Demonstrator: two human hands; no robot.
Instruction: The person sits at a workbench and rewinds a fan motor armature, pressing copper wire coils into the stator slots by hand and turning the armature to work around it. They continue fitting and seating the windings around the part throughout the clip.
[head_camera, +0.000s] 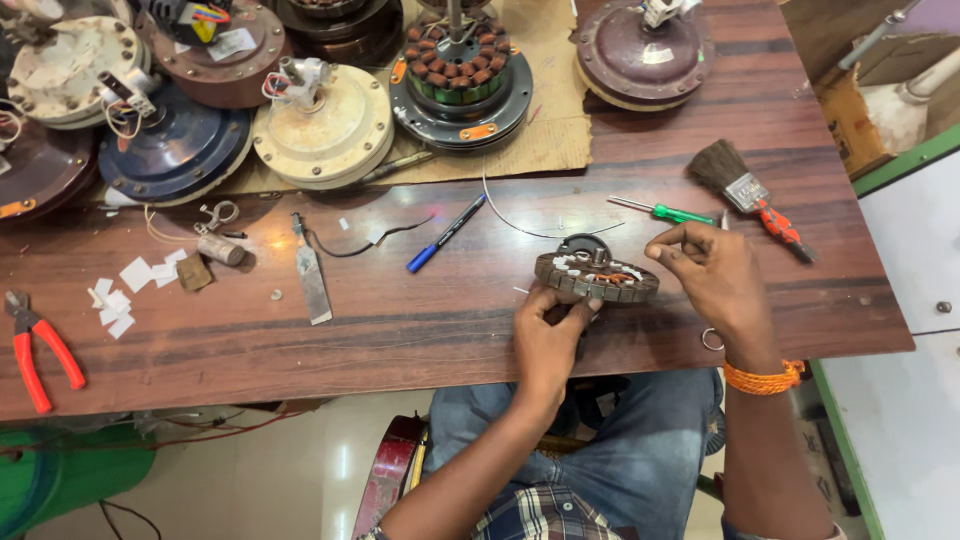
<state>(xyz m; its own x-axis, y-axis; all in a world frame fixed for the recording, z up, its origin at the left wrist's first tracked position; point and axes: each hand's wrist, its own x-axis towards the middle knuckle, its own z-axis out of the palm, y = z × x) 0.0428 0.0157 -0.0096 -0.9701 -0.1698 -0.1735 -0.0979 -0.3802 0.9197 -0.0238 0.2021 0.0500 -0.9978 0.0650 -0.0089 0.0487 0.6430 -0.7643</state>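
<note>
Your left hand (548, 335) grips the stator's (596, 276) near rim at the desk's (420, 330) front edge; your right hand (712, 272) pinches at its far side. A screwdriver (664, 211), brush (748, 190) and pen (446, 234) lie just beyond.

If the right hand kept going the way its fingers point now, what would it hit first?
The right hand points left over the stator ring; its fingertips would probably meet the ring's centre hub first, though their height above it is unclear.
</note>
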